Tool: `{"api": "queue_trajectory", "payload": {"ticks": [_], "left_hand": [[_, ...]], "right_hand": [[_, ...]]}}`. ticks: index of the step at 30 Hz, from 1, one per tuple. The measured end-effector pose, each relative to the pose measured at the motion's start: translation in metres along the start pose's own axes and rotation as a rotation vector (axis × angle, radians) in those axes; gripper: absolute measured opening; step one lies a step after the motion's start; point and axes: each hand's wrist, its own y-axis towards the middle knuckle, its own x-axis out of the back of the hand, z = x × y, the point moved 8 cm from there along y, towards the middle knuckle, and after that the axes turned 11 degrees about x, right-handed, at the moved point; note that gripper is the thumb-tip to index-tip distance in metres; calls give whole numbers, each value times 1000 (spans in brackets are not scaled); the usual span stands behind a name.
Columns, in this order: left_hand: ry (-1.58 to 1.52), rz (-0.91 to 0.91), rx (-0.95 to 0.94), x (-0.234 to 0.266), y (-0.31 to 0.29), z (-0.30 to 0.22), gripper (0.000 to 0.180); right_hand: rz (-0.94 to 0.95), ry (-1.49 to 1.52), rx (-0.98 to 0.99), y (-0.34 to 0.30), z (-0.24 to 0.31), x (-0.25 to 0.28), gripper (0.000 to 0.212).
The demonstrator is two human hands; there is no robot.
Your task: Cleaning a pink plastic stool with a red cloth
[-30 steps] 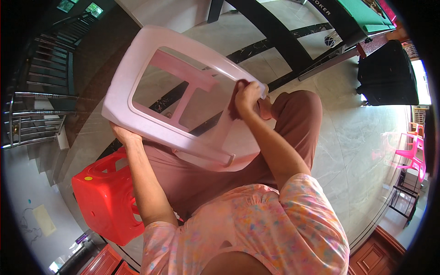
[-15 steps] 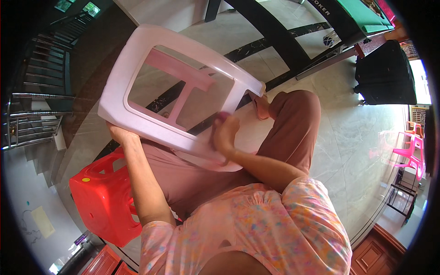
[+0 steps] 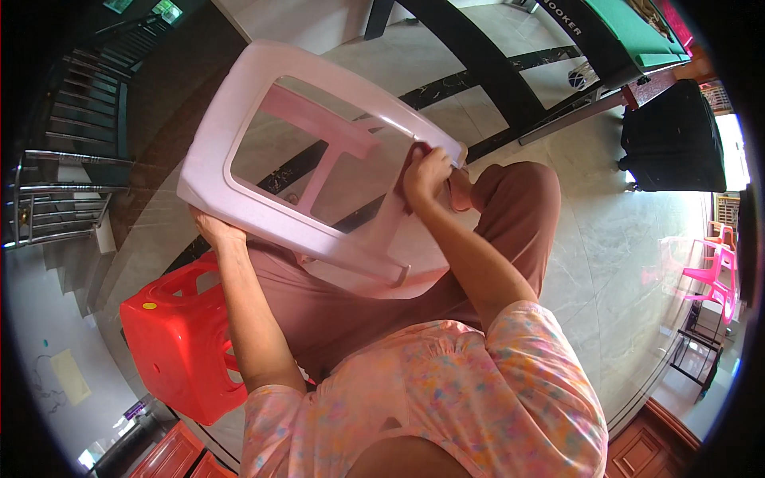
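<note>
A pale pink plastic stool (image 3: 209, 151) lies tipped on its side across my lap, its legs and crossbars framing a wide opening. My left hand (image 3: 217, 229) is closed around its lower left corner, with the fingertips hidden behind the plastic. At the right end of the stool, my right hand (image 3: 428, 174) presses a dark red cloth (image 3: 411, 162) against the crossbar near the upper leg. Much of the cloth is covered by the fingers.
A red plastic stool (image 3: 179, 350) stands by my left side. Beyond my bent knee are a black suitcase (image 3: 673, 135) and a green-topped game table (image 3: 657, 57) with black curved legs. Metal stair railings (image 3: 76, 163) run along the left. Pink chairs (image 3: 711, 275) stand far right.
My right hand has moved with the cloth from the lower part of the stool's right end up and away, to its upper corner. My left hand keeps its hold.
</note>
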Motion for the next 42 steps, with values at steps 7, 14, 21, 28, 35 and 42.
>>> {"api": "queue_trajectory", "payload": {"ticks": [7, 14, 21, 28, 35, 42], "left_hand": [[163, -173, 60, 10, -3, 3, 34], [-60, -149, 18, 18, 6, 10, 31], [106, -142, -15, 14, 12, 5, 35], [-18, -17, -2, 5, 9, 8, 39], [35, -70, -6, 8, 4, 3, 36], [-4, -155, -14, 13, 1, 8, 35]], "right_hand": [[-9, 3, 158, 20, 8, 1, 26], [361, 169, 105, -90, 0, -1, 27], [440, 29, 306, -115, 12, 3, 28], [205, -117, 164, -9, 12, -4, 29], [192, -22, 158, 38, 20, -2, 40], [291, 203, 15, -58, -15, -18, 29]]}}
